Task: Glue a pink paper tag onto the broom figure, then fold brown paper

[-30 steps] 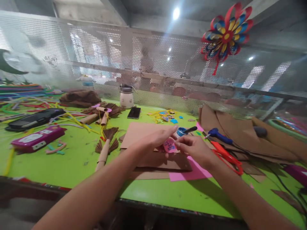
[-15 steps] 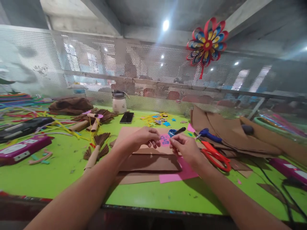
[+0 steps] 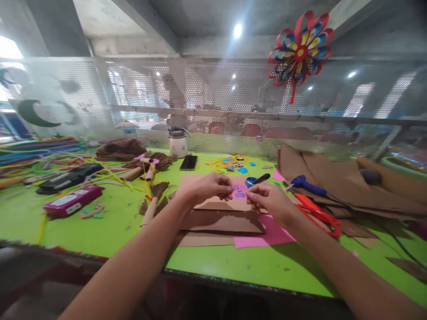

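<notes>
We hold a small pink paper cutout point(image 3: 239, 190) with blue marks on it between our two hands, above the stack of brown cardboard sheets point(image 3: 220, 218) in the middle of the green worktop point(image 3: 100, 226). Our left hand point(image 3: 203, 189) pinches the cutout's left edge with its fingers point(image 3: 227, 189) curled in, and our right hand point(image 3: 270, 201) pinches the right edge, its fingers closed on the paper as well. What the blue marks show is too small for us to tell.

Under the cardboard a pink paper sheet point(image 3: 267, 233) sticks out toward our right forearm. Just behind the cutout sits a small blue pot point(image 3: 250, 181) with a black pen point(image 3: 262, 178) resting across it. To the right of our right hand lie red-handled scissors point(image 3: 318, 215), and near them a blue-handled tool point(image 3: 308, 186). Farther right, brown paper sheets point(image 3: 336, 178) are piled loosely.

On the left side of the worktop a rolled brown paper figure with fan-shaped pleats point(image 3: 151, 202) lies near our left forearm. Beyond it we see a magenta pencil case point(image 3: 71, 201), a black case point(image 3: 68, 177), and a spread of coloured pipe cleaners point(image 3: 36, 149). At the back stand a white jar point(image 3: 177, 142) and a black phone point(image 3: 188, 162) lying flat, with small coloured paper scraps point(image 3: 230, 163) beside them. A perforated metal screen point(image 3: 213, 102) closes off the rear of the worktop, and a red, blue and yellow paper flower point(image 3: 300, 51) hangs on it at upper right.
</notes>
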Demonstrator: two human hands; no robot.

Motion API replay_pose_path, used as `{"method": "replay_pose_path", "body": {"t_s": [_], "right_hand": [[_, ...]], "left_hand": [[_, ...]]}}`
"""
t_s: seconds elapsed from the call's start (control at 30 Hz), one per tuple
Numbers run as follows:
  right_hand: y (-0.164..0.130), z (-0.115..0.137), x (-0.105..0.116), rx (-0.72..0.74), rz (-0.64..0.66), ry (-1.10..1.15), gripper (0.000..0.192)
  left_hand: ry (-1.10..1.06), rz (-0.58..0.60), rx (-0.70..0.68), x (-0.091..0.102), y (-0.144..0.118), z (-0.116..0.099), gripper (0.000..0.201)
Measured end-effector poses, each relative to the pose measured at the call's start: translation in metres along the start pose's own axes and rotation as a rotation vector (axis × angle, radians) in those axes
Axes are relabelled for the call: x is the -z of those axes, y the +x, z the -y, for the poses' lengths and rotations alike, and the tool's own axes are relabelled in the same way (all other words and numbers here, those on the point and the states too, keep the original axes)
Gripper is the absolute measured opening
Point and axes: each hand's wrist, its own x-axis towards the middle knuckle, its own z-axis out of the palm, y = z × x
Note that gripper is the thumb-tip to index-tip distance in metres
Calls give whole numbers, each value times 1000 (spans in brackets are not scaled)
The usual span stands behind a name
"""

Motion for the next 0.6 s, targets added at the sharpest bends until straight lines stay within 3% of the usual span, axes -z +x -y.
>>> {"method": "replay_pose_path", "body": {"t_s": [0.17,0.37,0.5,0.6], "right_hand": [[-1,-6,3,5,21,-65,30],[-1,-3,5,58,6,-44,29],[3,-4,7,73,-36,-53,31],[6,-9,8,44,-20,-99,32]], "left_hand": [[7,52,-48,-1,-1,6,20],[18,26,-61,-2,0,9,23],[-38,-131,-53,4,2,0,31],[-39,-299,-36,21,-8,-13,30]]}}
